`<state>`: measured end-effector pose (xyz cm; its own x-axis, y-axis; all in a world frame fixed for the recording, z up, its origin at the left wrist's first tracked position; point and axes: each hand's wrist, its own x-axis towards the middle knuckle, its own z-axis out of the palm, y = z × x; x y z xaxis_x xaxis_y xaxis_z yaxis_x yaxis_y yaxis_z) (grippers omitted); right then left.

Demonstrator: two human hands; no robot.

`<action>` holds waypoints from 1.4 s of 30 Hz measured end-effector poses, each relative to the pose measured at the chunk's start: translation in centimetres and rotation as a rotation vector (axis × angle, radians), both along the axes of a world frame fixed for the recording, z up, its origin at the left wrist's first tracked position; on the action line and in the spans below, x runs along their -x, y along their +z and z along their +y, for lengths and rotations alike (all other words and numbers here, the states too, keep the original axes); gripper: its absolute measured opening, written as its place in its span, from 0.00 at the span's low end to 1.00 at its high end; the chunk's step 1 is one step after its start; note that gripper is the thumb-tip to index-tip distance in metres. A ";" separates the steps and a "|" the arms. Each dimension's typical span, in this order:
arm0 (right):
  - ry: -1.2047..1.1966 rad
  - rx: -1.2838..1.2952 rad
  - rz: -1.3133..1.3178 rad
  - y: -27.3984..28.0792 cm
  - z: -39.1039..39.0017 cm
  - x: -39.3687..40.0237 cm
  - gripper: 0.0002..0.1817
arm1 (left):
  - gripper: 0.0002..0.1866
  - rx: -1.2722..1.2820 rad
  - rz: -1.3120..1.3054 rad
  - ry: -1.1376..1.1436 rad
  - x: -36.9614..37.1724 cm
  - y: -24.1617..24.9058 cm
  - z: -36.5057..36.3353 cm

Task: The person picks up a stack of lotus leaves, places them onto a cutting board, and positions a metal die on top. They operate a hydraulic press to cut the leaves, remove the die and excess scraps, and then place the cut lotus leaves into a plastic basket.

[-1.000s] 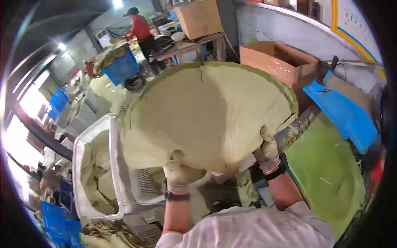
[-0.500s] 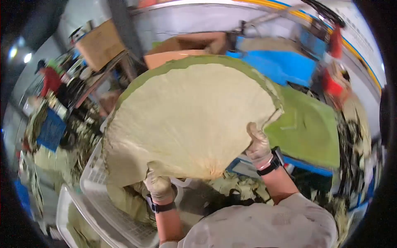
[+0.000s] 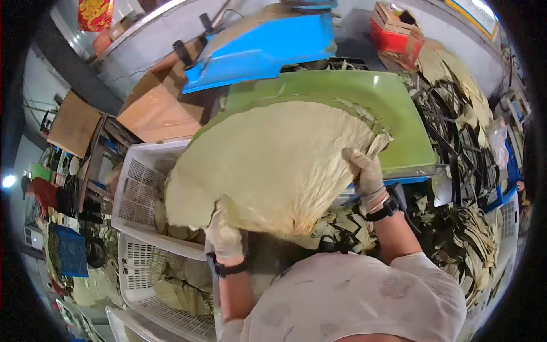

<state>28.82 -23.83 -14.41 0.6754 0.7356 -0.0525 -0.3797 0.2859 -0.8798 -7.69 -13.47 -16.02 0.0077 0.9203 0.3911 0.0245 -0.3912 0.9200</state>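
Note:
A large pale-green lotus leaf point(image 3: 268, 159), shaped like a wide half-round fan with a darker green rim, is spread out in front of me. My left hand point(image 3: 225, 231), in a whitish glove, grips its lower left edge, thumb on top. On the right, my gloved right hand point(image 3: 367, 174) pinches the lower right edge, where the leaf creases. The fingers under the leaf are hidden on both hands. Behind the leaf's upper right side lies a smooth green board point(image 3: 401, 119), which the leaf partly overlaps.
White plastic baskets point(image 3: 128, 216) with leaves in them stand at left. A blue machine cover point(image 3: 268, 48) and an open cardboard box point(image 3: 162, 114) are at the back. Dark strips and leaf scraps point(image 3: 461, 233) pile up at right. A person in red point(image 3: 43, 194) is far left.
My view has turned right, and the leaf now lies lower over the green board's near edge. Its right part has become more wrinkled. Both hands keep their hold.

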 end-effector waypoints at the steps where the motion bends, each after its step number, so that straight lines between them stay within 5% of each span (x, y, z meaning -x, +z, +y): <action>1: -0.008 0.007 0.002 0.1 -0.6 -0.8 0.11 | 0.12 0.007 0.002 -0.008 -0.7 -0.2 0.9; 3: -0.072 0.032 -0.028 0.3 -0.6 -1.8 0.15 | 0.14 0.125 -0.049 -0.092 -2.6 -0.9 3.1; 4: -0.160 -0.005 -0.057 2.2 0.2 -0.9 0.15 | 0.13 -0.124 0.292 -0.053 -3.5 1.3 4.2; 7: -0.202 -0.070 -0.152 1.8 0.5 -3.1 0.13 | 0.12 -0.417 0.534 -0.009 -5.4 1.1 8.0; 11: -0.225 0.010 -0.184 3.6 0.3 -5.2 0.12 | 0.14 -0.369 0.526 -0.105 -8.6 1.3 9.0; 12: -0.125 0.217 -0.233 3.0 0.3 -6.9 0.11 | 0.15 -0.094 0.166 -0.141 -10.2 1.8 8.9; 17: -0.300 0.304 -0.342 -0.3 2.7 -9.5 0.11 | 0.16 -0.057 0.162 -0.196 -11.7 -2.1 15.3; 19: -0.311 0.348 -0.291 -1.6 1.9 -8.6 0.19 | 0.17 -0.047 0.213 -0.221 -9.7 -3.6 16.7; 21: -0.339 0.353 -0.351 -3.5 1.1 -12.5 0.20 | 0.16 -0.392 0.618 -0.048 -11.7 -2.7 17.5; 24: -0.372 0.336 -0.422 -4.7 3.2 -12.0 0.21 | 0.21 -0.287 0.688 -0.016 -7.7 -2.3 21.2; 28: -0.417 0.380 -0.423 -2.4 3.1 -9.8 0.24 | 0.30 0.089 0.261 0.109 -11.3 3.0 18.8; 30: -0.458 0.459 -0.464 -3.6 3.0 -10.7 0.18 | 0.36 -0.531 0.731 0.565 -11.8 3.8 17.2; 33: -0.497 0.537 -0.584 -5.9 2.7 -11.8 0.12 | 0.36 -0.635 0.587 -0.112 -14.7 6.0 9.9; 35: -0.422 0.537 -0.545 -6.4 2.5 -12.4 0.25 | 0.36 -0.743 0.649 -0.546 -17.8 8.6 5.8; 40: -0.384 0.682 -0.389 1.7 2.5 -8.9 0.23 | 0.23 -0.972 0.637 -0.482 -22.4 4.3 3.2; 42: -0.169 0.495 -0.133 4.2 1.7 -9.2 0.25 | 0.20 -0.970 0.662 -0.488 -22.8 3.6 3.1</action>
<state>38.01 -22.09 -10.18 0.8068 0.5246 -0.2716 -0.2408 -0.1278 -0.9621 15.11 -10.38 -12.43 0.7147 0.1064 0.6913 0.0319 -0.9923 0.1198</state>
